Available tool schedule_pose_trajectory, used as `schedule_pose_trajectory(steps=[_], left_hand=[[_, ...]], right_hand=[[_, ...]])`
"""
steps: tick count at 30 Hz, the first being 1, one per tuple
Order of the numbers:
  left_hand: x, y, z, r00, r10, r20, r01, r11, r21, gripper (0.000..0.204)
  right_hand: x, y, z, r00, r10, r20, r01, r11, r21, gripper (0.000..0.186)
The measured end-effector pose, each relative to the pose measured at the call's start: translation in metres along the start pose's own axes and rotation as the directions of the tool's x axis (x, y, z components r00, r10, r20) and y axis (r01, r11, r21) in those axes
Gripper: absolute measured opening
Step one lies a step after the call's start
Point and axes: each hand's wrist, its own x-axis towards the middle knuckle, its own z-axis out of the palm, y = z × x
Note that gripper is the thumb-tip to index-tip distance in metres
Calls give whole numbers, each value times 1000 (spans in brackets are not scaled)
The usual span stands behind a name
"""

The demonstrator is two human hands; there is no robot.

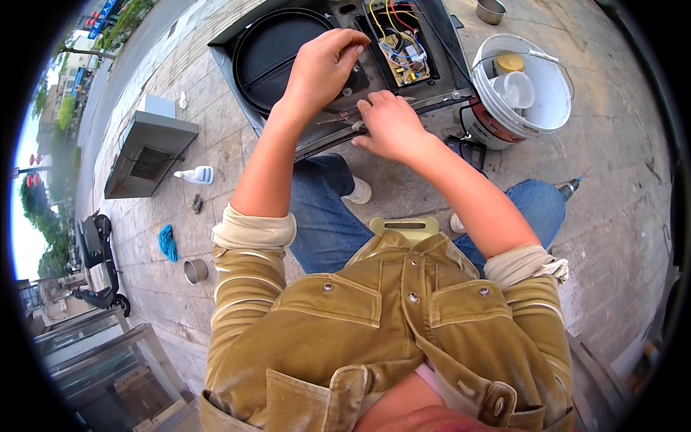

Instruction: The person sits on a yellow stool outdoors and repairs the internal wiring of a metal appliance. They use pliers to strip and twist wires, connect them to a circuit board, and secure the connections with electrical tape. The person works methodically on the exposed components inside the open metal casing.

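Left hand hangs over the middle of an opened grey casing, palm turned inward, its fingers bent and the fingertips near the thumb. Right hand is lower and nearer the body, at the casing's near edge, back upward, with the thumb and forefinger reaching to a dark metal strip that runs along that edge. From this height the fingertips are small and partly hidden, so I cannot tell whether either hand grasps something or is free.

The casing lies on the paving, in front of the person's knees. On its left side sits a large black ring; on its right, beyond the right hand, a dark compartment holds a circuit board, with yellow, red and blue wires running about it. Just right of the casing stands a white bucket with a yellow round lid and a clear plastic cup inside. Past the bucket is a small metal pot.

Well to the left, a grey box-shaped unit stands tilted in the view, with a white bottle near it. Closer in lie a blue cloth and a metal cup.
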Motion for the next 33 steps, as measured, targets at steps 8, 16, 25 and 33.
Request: schedule_pose_trajectory(steps=[8, 16, 25, 33], left_hand=[[33, -10, 16, 993, 105, 45, -108, 991, 73, 16], [41, -5, 53, 915, 199, 351, -344, 841, 419, 31], [33, -6, 35, 925, -19, 378, -193, 836, 513, 18], [32, -9, 21, 919, 59, 390, -241, 868, 434, 12]], right_hand=[[-34, 40, -52, 814, -81, -576, 329, 880, 342, 21], [-10, 115, -65, 717, 184, -673, 200, 870, 450, 18], [11, 121, -38, 889, 143, -436, 174, 775, 608, 41], [18, 131, -29, 939, 25, -343, 141, 882, 449, 18]])
